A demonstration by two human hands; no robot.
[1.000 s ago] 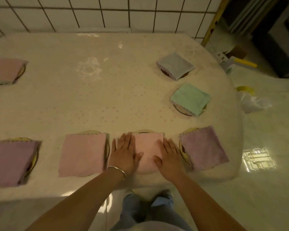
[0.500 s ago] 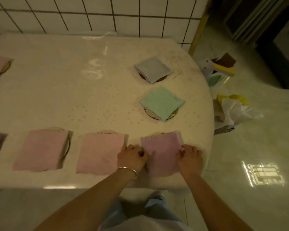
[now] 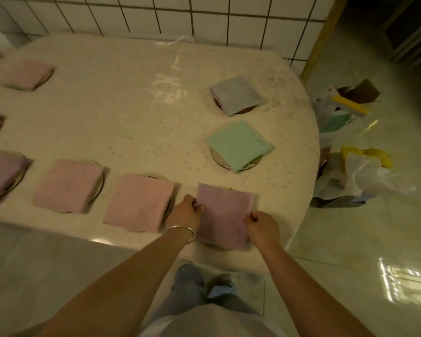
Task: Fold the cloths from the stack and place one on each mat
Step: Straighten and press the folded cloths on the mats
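Note:
A folded lilac cloth [image 3: 223, 210] lies on a round mat [image 3: 215, 246] at the table's near right edge. My left hand [image 3: 186, 211], with a bangle on the wrist, pinches the cloth's left edge. My right hand [image 3: 263, 227] pinches its right edge. Left of it a folded pink cloth [image 3: 139, 203] covers its mat [image 3: 153, 176], and another pink cloth [image 3: 67, 186] lies further left. A green cloth [image 3: 237, 144] and a grey cloth [image 3: 236, 93] each rest on a mat toward the right side. No stack of cloths is in view.
More folded cloths sit at the far left: pink [image 3: 26, 72], lilac [image 3: 0, 172]. The cream table [image 3: 122, 122] ends against a tiled wall [image 3: 180, 15]. Bags and boxes [image 3: 350, 166] stand on the floor to the right. My feet show below the table edge.
Both hands left the pink cloth, where they lay flat, and moved right to the lilac cloth, pinching its side edges. The view shifted right, and the lilac cloth now lies squarer.

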